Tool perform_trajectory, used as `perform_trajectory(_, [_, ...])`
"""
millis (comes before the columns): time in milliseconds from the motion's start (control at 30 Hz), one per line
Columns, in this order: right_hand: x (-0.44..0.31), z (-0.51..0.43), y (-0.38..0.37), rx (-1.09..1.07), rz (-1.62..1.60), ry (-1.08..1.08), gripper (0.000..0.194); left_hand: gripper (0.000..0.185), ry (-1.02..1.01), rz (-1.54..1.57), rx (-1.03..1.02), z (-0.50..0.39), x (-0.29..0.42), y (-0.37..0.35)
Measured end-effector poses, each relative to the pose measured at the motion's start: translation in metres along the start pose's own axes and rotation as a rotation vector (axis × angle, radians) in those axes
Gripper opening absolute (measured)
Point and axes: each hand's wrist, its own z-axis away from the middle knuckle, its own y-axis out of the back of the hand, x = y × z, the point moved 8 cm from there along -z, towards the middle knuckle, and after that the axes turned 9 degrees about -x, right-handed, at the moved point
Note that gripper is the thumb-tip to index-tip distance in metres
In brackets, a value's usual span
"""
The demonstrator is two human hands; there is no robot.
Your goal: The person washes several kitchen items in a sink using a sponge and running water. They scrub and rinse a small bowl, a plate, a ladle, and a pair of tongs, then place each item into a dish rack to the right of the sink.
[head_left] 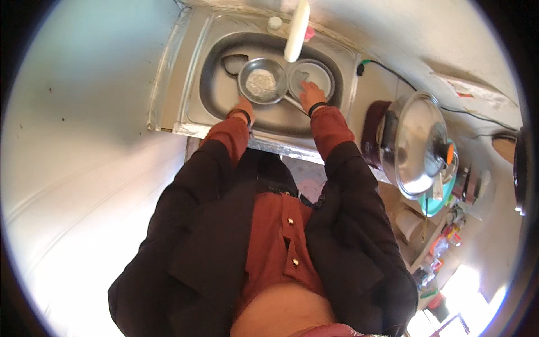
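A steel sink basin (219, 94) lies before me. In it a round metal bowl (276, 94) holds a pale, whitish content (261, 83). My left hand (243, 110) is at the lower left of this bowl, near a thin dark handle; its fingers are partly hidden, and its grip cannot be made out. To the right, a round shallow metal pan or lid (322, 76) has something clear, maybe water, in it. My right hand (310, 94) reaches over its lower left part with fingers spread. A long thin handle (296, 104) passes beside my right wrist. A dark-rimmed utensil (235, 64) lies at the upper left.
A white spout-like tube (297, 33) hangs over the sink's back edge, beside a white knob (275, 22) and a pink one (310, 33). Right of the sink stand a large pot with a steel lid (414, 143) and a turquoise basin (440, 202). A black cable (398, 76) runs along the wall.
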Motion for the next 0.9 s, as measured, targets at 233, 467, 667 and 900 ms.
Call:
perform_trajectory(233, [0.040,-0.050,-0.051,-0.349,0.131,-0.240,0.036,0.041,-0.232,0.144,0.081,0.047,-0.042,0.045])
perform_trajectory(467, [-0.017,-0.001,0.028,0.280,-0.500,0.105,0.019,0.051,-0.397,0.226,0.051,0.143,-0.035,0.067])
perform_trajectory(667, [-0.110,0.015,-0.008,0.323,-0.293,0.729,0.017,0.054,-0.531,0.054,-0.055,0.113,-0.002,0.024])
perform_trajectory(900, [-0.099,-0.060,-0.062,0.113,0.109,0.492,0.019,0.054,-0.544,0.196,-0.130,0.115,-0.002,0.016])
